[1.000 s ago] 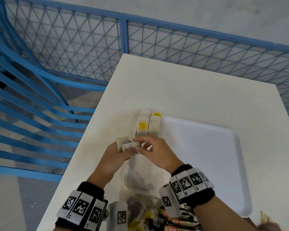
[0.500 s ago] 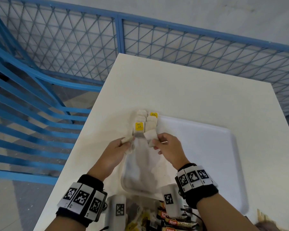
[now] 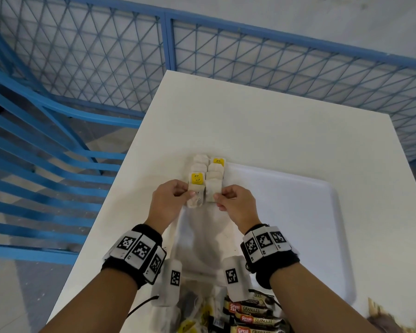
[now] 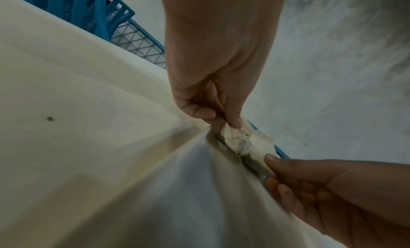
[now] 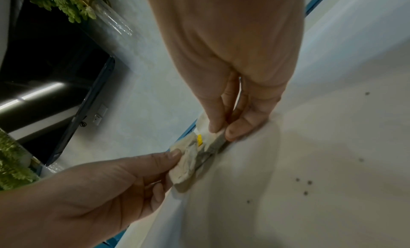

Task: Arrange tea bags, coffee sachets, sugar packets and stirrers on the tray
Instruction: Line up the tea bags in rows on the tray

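Both hands have moved up since the earlier frame — each tea bag now laid at the near end of its column. Left hand [image 3: 168, 200]: grip pinching a tea bag [image 3: 194, 200], left column. Right hand [image 3: 235, 203]: grip pinching a second tea bag [image 3: 211, 192], right column. Two columns of tea bags [image 3: 207, 169] — tray's [image 3: 298, 212] far left corner. Coffee sachets [image 3: 252, 316]: near table [image 3: 262, 131] edge.

The flat plastic tray [image 3: 286, 212] was white; the paper tea bags [image 3: 208, 174] were cream with yellow tags; the metal mesh fence [image 3: 250, 44] was blue; the wristbands [image 3: 267, 246] carried black-and-white square codes.
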Motion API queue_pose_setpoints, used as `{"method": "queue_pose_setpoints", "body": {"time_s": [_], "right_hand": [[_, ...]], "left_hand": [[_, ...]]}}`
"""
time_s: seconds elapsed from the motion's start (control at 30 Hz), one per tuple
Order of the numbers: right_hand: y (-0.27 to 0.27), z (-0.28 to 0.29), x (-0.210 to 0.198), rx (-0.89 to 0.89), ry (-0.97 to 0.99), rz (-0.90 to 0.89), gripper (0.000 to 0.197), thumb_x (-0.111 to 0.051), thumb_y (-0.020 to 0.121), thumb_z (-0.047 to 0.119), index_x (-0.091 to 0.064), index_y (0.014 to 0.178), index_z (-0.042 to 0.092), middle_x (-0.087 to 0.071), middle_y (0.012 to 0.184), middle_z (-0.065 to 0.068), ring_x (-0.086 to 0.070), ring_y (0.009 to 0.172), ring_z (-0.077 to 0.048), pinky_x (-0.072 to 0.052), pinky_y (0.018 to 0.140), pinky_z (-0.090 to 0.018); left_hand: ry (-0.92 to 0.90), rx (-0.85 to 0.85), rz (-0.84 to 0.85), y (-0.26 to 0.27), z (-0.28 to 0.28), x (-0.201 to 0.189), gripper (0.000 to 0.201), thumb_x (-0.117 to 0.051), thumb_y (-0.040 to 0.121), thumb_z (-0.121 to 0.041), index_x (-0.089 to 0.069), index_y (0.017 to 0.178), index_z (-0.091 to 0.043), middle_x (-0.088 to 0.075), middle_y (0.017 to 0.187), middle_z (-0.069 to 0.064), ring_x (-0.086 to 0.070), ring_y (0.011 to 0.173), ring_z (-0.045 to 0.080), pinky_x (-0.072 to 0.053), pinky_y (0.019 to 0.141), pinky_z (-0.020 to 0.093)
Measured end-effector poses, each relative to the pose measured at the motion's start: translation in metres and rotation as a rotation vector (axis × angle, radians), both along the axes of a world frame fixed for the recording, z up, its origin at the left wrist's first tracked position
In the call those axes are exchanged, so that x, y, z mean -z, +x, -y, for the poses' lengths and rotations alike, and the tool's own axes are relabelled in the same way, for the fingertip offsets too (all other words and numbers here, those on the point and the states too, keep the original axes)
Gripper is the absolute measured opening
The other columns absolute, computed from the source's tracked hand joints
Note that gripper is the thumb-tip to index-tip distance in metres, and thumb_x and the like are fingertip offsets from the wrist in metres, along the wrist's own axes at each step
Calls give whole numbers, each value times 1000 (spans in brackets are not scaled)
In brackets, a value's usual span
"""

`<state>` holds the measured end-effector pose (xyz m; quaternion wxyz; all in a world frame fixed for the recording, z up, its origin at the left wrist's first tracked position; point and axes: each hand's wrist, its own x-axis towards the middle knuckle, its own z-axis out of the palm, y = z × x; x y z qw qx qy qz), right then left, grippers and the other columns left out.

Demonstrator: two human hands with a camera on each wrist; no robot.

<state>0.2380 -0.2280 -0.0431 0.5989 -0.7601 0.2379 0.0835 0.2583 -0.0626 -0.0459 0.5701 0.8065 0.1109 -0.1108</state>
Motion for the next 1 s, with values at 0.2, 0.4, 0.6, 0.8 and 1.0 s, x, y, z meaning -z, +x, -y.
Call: {"method": "queue_pose_setpoints", "body": {"time_s": [0.2,0.4,0.6,0.8,1.0], "right_hand": [[0,1,6,-16,-55,1,9,-69,82,12,-60,82,11,-59,71,1,-53,58,-11,-49,50,-14],[4,3,11,-35,-119,-2,14,-70,81,18,-57,74,20,-60,75,6,-58,74,-15,-52,76,-31],[4,4,10,-35,-127,6,17,-72,79,19,-56,84,16,-59,73,4,-56,70,-14,-42,60,-15],[3,5,11,-52,-129,8,19,-71,80,21,-54,86,18,-62,78,0,-57,71,-13,-42,61,-17],[2,6,12,-74,-123,14,16,-70,81,20,-55,85,16,-58,71,7,-55,67,-10,-40,58,-15]], "left_hand": [[-60,55,39,-6,-5,-6,11,-72,79,-12,-71,82,-23,-62,78,-2,-47,54,4,-36,57,13],[-197,52,0,-15,-8,-16,14,-59,88,-2,-67,90,-13,-57,77,10,-55,52,7,-44,54,14],[-281,14,-70,-12,-8,-16,23,-49,93,-5,-70,85,-8,-69,83,7,-64,67,6,-48,71,19],[-142,98,35,-6,-3,-7,9,-73,80,-14,-74,74,-20,-72,75,-3,-60,68,3,-45,68,15],[-66,177,154,-3,-3,0,27,-72,77,0,-67,80,-26,-69,83,-6,-57,70,8,-46,69,13]]}}
